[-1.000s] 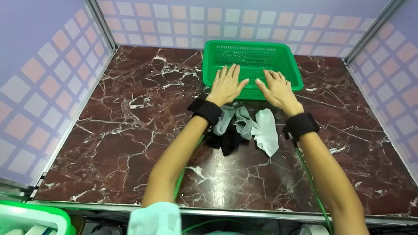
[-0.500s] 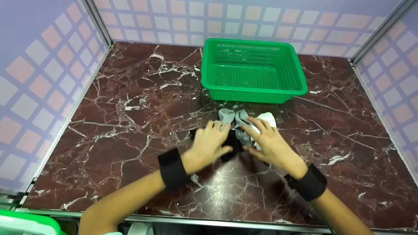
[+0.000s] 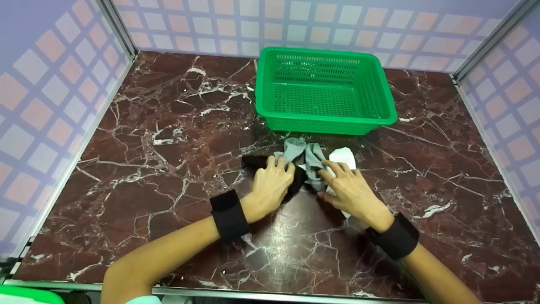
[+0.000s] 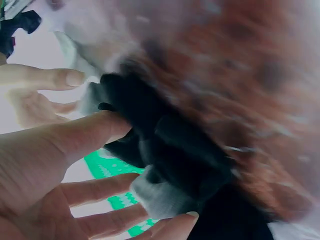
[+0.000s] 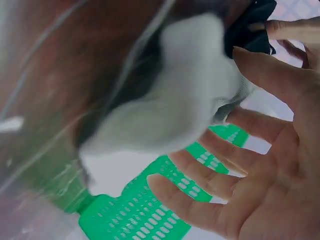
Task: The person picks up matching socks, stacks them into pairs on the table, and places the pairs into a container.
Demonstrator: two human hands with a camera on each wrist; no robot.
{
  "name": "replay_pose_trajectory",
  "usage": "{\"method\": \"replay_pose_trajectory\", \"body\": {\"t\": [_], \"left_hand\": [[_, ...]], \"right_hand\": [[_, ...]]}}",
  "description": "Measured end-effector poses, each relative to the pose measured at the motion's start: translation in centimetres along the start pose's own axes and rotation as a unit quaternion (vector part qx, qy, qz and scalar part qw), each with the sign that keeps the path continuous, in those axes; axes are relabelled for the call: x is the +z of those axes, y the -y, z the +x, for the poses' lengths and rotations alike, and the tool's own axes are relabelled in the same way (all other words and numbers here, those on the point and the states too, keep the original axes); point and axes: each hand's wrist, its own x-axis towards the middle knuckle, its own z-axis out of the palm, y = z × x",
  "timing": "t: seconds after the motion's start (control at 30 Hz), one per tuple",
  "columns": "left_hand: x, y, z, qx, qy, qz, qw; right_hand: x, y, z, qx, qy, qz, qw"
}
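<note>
Just in front of the basket lies a bunch of socks: a black sock (image 3: 296, 181), grey socks (image 3: 314, 158) and a white sock (image 3: 342, 157). My left hand (image 3: 272, 185) reaches over the black sock, its thumb (image 4: 107, 127) against the fabric in the left wrist view. Its other fingers extend toward a grey sock (image 4: 160, 195) beside it. My right hand (image 3: 352, 192) hovers over the white and grey socks with spread fingers. In the right wrist view its fingertips stand close to the white sock (image 5: 185, 90), and nothing is held. The hands partly hide the socks.
A green perforated basket (image 3: 325, 122) stands behind the socks, near the tiled-pattern back wall (image 3: 202, 25). Side panels flank the dark marbled tabletop (image 3: 168, 177). Part of a green-and-white container (image 3: 29, 295) shows below the table's front edge at the left.
Both hands have come back from over the basket, down onto the socks. The black sock now spreads farther left, under the left hand. In the last half second the fingers have settled closer to the socks.
</note>
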Motion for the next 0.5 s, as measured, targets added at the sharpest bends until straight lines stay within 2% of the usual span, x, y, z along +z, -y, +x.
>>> {"method": "replay_pose_trajectory", "body": {"t": [0.13,0.27,0.37,0.5], "left_hand": [[0.4,1.2,1.4,-0.002,-0.007,-0.001,1.0000],[0.5,2.1,2.5,-0.011,-0.014,-0.002,0.9998],[0.1,2.3,2.6,-0.011,-0.008,-0.014,0.9998],[-1.1,2.3,2.0,0.004,0.009,-0.054,0.9985]], "right_hand": [[-0.3,-0.8,0.3,0.055,-0.015,0.026,0.9981],[-0.5,-1.5,0.9,0.100,-0.072,0.076,0.9895],[-0.5,-1.7,1.3,0.113,-0.143,0.146,0.9723],[-1.2,-1.7,1.4,0.098,-0.222,0.231,0.9420]]}}
